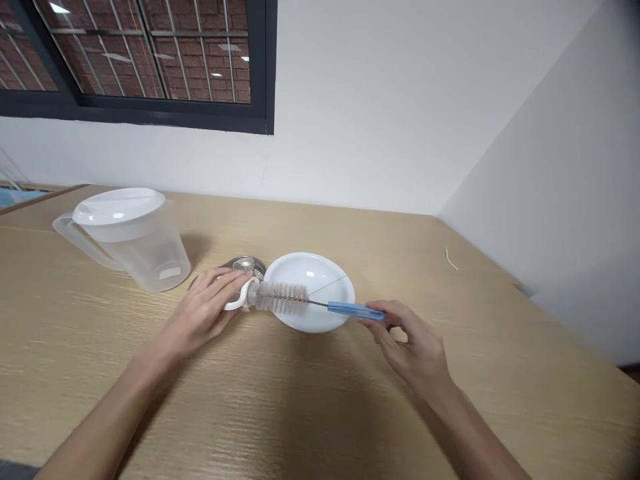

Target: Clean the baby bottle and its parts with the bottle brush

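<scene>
My left hand (207, 308) lies over a small white cup-like object (239, 298) on the wooden table (300, 400), its fingers curled around it. A bottle brush (283, 297) with pale bristles and a thin wire stem points into that object's opening. My right hand (415, 343) pinches the brush's blue handle (355, 309) at its far end. The brush crosses over a white bowl (313, 280) that sits just behind it. A shiny metal lid or dish (245, 265) lies behind my left hand, partly hidden.
A clear plastic pitcher (133, 240) with a white lid stands at the back left. A small pale sliver (451, 259) lies near the right wall. White walls close the table at the back and right; a dark-framed window (150, 60) is above.
</scene>
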Action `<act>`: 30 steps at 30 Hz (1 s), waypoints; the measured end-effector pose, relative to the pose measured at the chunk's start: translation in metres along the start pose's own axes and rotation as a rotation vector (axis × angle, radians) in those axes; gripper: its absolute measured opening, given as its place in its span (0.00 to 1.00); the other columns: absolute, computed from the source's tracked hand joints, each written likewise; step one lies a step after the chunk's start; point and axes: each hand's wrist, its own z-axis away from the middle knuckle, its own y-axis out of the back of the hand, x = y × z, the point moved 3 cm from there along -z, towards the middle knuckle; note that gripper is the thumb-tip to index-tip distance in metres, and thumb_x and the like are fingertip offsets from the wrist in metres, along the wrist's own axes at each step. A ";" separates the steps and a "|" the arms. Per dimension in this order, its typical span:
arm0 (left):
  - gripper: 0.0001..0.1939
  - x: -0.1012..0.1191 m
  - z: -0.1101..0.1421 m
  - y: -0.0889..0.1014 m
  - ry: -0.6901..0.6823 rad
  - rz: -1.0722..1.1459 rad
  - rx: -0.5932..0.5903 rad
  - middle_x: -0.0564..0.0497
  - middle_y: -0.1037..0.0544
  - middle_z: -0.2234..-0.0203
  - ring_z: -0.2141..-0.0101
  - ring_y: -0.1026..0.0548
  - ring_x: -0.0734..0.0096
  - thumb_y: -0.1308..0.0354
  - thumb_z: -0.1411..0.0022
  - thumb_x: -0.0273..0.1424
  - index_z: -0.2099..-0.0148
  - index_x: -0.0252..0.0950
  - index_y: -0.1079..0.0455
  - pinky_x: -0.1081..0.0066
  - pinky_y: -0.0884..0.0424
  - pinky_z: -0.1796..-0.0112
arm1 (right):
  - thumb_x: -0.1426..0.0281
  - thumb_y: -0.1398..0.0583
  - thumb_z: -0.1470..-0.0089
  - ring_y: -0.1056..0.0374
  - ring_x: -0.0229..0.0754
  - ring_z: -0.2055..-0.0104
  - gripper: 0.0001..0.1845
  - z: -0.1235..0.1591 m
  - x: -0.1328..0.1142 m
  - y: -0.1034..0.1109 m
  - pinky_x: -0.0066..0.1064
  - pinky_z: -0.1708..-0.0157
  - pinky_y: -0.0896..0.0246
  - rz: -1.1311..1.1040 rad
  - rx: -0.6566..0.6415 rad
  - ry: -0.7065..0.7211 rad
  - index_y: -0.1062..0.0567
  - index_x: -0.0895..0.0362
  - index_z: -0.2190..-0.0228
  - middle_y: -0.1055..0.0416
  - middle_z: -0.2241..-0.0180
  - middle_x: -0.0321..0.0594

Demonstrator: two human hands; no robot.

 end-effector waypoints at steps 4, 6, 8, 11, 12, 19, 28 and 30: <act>0.27 0.000 0.000 -0.001 -0.004 0.002 0.000 0.42 0.28 0.42 0.44 0.33 0.54 0.47 0.31 0.26 0.32 0.40 0.44 0.54 0.32 0.47 | 0.75 0.36 0.41 0.33 0.31 0.79 0.13 0.001 0.002 0.002 0.23 0.81 0.38 0.012 -0.005 -0.011 0.28 0.53 0.54 0.23 0.69 0.34; 0.28 -0.001 0.001 -0.002 0.000 0.006 -0.006 0.42 0.29 0.41 0.43 0.33 0.54 0.47 0.31 0.26 0.31 0.40 0.45 0.53 0.33 0.46 | 0.73 0.36 0.41 0.33 0.31 0.80 0.12 0.002 0.003 0.002 0.23 0.82 0.40 0.030 -0.010 -0.018 0.27 0.53 0.55 0.23 0.71 0.34; 0.28 -0.003 0.001 -0.002 0.003 0.010 -0.007 0.42 0.29 0.41 0.43 0.33 0.54 0.47 0.31 0.26 0.31 0.41 0.45 0.53 0.32 0.46 | 0.71 0.36 0.41 0.33 0.32 0.80 0.10 0.003 0.003 0.002 0.23 0.82 0.41 0.048 -0.019 -0.026 0.26 0.53 0.56 0.23 0.73 0.33; 0.29 -0.004 0.002 -0.002 -0.001 0.011 0.005 0.42 0.28 0.41 0.43 0.33 0.53 0.46 0.32 0.26 0.31 0.42 0.45 0.53 0.32 0.46 | 0.68 0.36 0.41 0.37 0.31 0.82 0.08 0.003 0.003 0.002 0.24 0.84 0.44 0.055 -0.048 -0.048 0.25 0.54 0.58 0.27 0.78 0.31; 0.30 -0.004 0.002 -0.002 -0.002 0.010 0.013 0.42 0.28 0.42 0.44 0.33 0.53 0.46 0.32 0.26 0.31 0.42 0.45 0.53 0.33 0.46 | 0.68 0.37 0.40 0.39 0.31 0.83 0.08 0.003 0.003 0.002 0.24 0.84 0.45 0.052 -0.061 -0.058 0.25 0.55 0.58 0.29 0.80 0.30; 0.32 0.001 0.002 -0.003 -0.016 0.007 0.046 0.41 0.28 0.42 0.44 0.32 0.53 0.45 0.32 0.25 0.29 0.43 0.48 0.52 0.33 0.45 | 0.67 0.42 0.36 0.45 0.30 0.85 0.11 0.003 -0.001 0.001 0.24 0.86 0.53 -0.007 -0.098 -0.133 0.24 0.56 0.70 0.37 0.84 0.29; 0.32 -0.002 0.000 -0.002 0.008 -0.010 0.045 0.41 0.28 0.42 0.44 0.32 0.53 0.44 0.33 0.26 0.30 0.43 0.47 0.52 0.33 0.45 | 0.69 0.36 0.42 0.35 0.33 0.78 0.16 0.003 -0.002 -0.002 0.25 0.79 0.36 -0.051 -0.067 -0.099 0.29 0.54 0.52 0.28 0.74 0.32; 0.32 -0.003 0.000 -0.001 0.012 -0.002 0.045 0.41 0.28 0.42 0.44 0.32 0.53 0.44 0.32 0.27 0.30 0.42 0.47 0.52 0.32 0.45 | 0.73 0.37 0.42 0.32 0.33 0.77 0.15 0.002 -0.002 -0.002 0.26 0.78 0.34 -0.058 -0.058 -0.041 0.29 0.52 0.53 0.25 0.70 0.34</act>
